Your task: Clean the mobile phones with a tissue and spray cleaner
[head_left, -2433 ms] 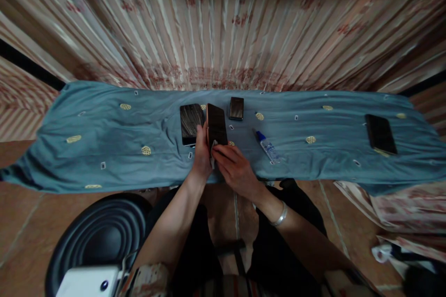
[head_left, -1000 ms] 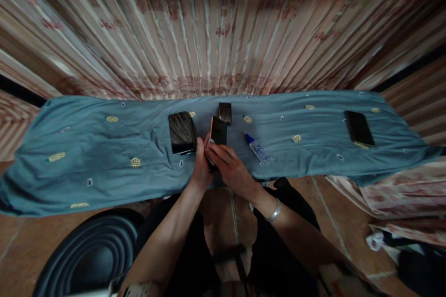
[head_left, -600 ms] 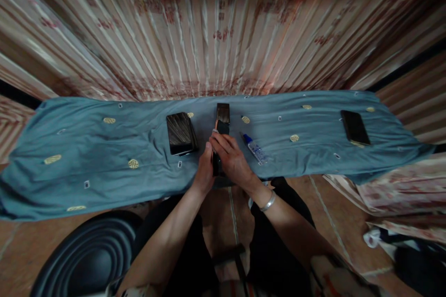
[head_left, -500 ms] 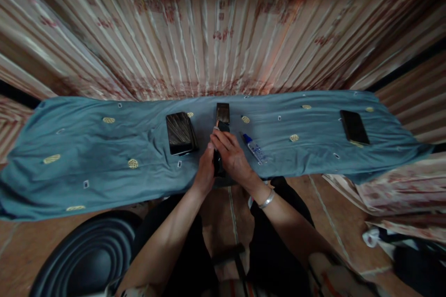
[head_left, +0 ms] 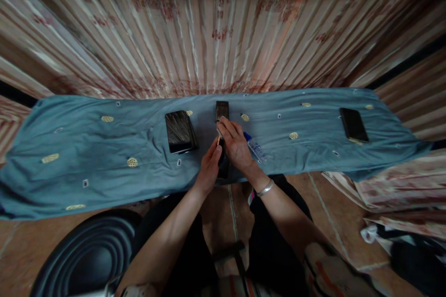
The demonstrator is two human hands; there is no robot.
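My left hand point(head_left: 209, 167) grips the near left side of a black phone-like object point(head_left: 223, 163), thumb along its edge. My right hand point(head_left: 237, 147) lies over the object's far end, with its fingers closed together there. The hands cover most of the object, so its exact kind is hard to make out. Just beyond my right fingertips is a small dark rectangular block point(head_left: 222, 109) on the cloth. A clear tube with a blue cap point(head_left: 256, 147) lies close to the right hand's outer side. Left of my hands sits a stack of black phones point(head_left: 179, 132) with a streaked, shiny top.
A blue-green cloth point(head_left: 94, 139) with pineapple prints covers the narrow table. Another black phone point(head_left: 354, 124) rests far right. Pleated curtains point(head_left: 195, 32) hang behind and at the sides. A black ribbed round object point(head_left: 90, 260) stands on the tiled floor at lower left.
My right hand has moved slightly away from me, its fingertips nearer the small dark block. My left hand has shifted a little right, and more of the black object's near end shows.
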